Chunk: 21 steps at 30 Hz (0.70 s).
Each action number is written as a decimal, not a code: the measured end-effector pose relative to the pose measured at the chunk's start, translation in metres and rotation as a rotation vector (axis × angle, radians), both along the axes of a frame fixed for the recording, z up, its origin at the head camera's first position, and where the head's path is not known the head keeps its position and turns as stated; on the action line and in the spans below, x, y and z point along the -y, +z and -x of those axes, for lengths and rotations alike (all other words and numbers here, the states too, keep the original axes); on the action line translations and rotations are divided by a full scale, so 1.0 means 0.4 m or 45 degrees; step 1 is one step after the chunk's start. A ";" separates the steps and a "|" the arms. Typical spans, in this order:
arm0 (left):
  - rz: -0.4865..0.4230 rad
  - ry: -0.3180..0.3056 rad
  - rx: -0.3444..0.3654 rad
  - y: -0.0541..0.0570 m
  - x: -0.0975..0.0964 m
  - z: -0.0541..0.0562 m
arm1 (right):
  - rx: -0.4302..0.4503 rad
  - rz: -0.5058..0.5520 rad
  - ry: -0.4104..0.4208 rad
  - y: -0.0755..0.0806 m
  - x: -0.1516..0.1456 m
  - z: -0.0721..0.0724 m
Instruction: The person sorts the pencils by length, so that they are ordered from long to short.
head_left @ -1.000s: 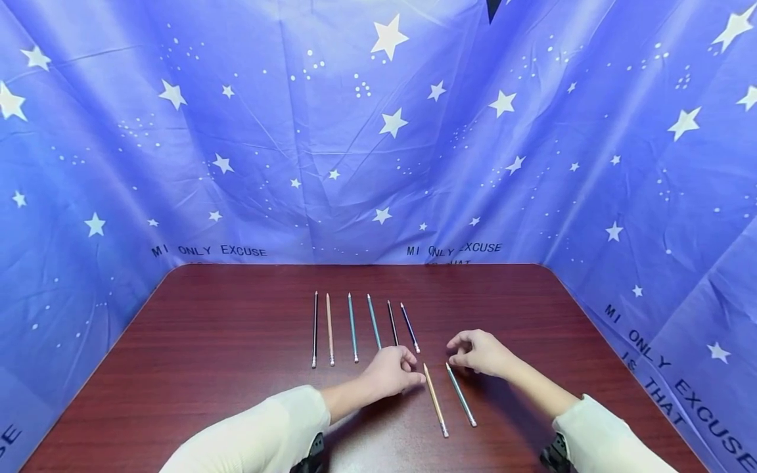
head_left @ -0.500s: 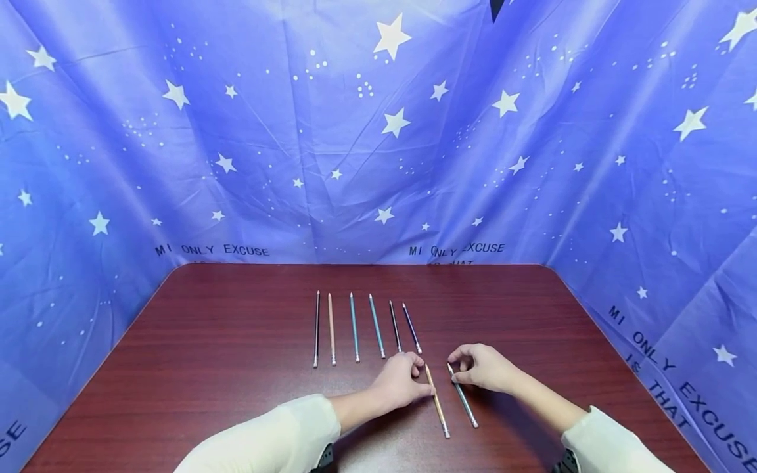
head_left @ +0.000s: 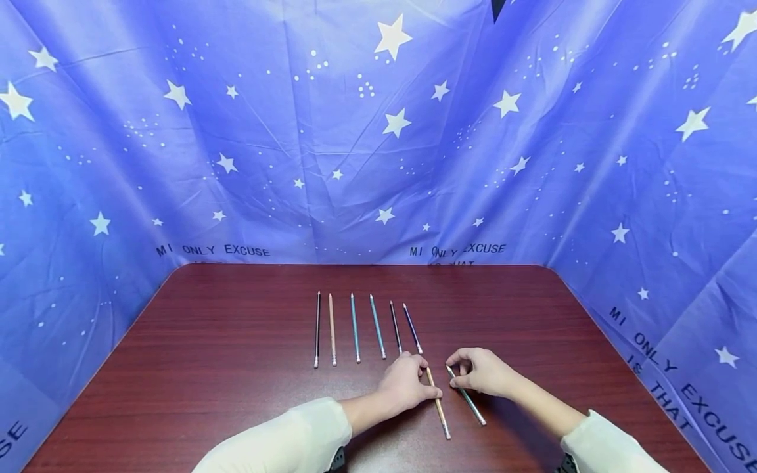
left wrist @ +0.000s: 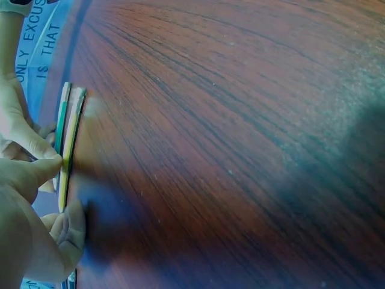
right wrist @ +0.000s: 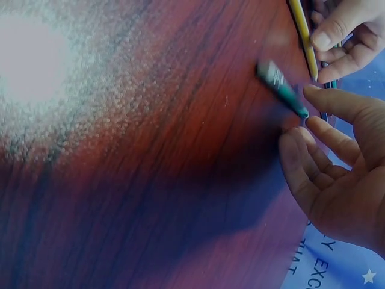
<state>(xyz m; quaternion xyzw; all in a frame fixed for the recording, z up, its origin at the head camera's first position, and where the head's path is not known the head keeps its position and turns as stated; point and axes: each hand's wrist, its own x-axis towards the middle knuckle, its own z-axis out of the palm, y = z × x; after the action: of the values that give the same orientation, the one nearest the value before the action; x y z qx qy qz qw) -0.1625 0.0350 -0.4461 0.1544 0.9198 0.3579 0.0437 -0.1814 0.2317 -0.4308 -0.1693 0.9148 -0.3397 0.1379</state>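
Note:
A yellow pencil (head_left: 441, 415) lies on the table with its eraser end toward me. My left hand (head_left: 404, 382) pinches it near the tip, the thumb crossing its shaft and the curled fingers by the point. To its right is a teal pencil (head_left: 474, 406), slanted, its eraser end nearer me. The thumb and fingertips of my right hand (head_left: 486, 373) pinch it at the pointed end. In the right wrist view the teal pencil (right wrist: 281, 90) looks blurred, its point right at the fingertips. In the left wrist view the yellow pencil (left wrist: 71, 129) overlaps the teal one.
Farther back, several pencils lie side by side in a row, from a black pencil (head_left: 317, 328) at the left to a dark blue pencil (head_left: 412, 328) at the right. The reddish-brown table (head_left: 207, 368) ends at a blue star-printed curtain (head_left: 331, 131).
Both hands have come down toward me onto the two nearer pencils. The teal pencil's eraser end has swung to the right; the yellow pencil and the row keep their places.

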 end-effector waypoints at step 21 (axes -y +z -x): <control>0.070 0.041 -0.061 0.000 -0.005 0.004 | -0.054 -0.034 0.056 0.006 0.006 -0.004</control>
<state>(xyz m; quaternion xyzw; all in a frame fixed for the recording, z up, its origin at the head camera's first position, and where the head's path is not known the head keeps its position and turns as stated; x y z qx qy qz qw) -0.1641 0.0371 -0.4460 0.1467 0.9325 0.3294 0.0200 -0.1799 0.2295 -0.4283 -0.1948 0.9180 -0.3208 0.1282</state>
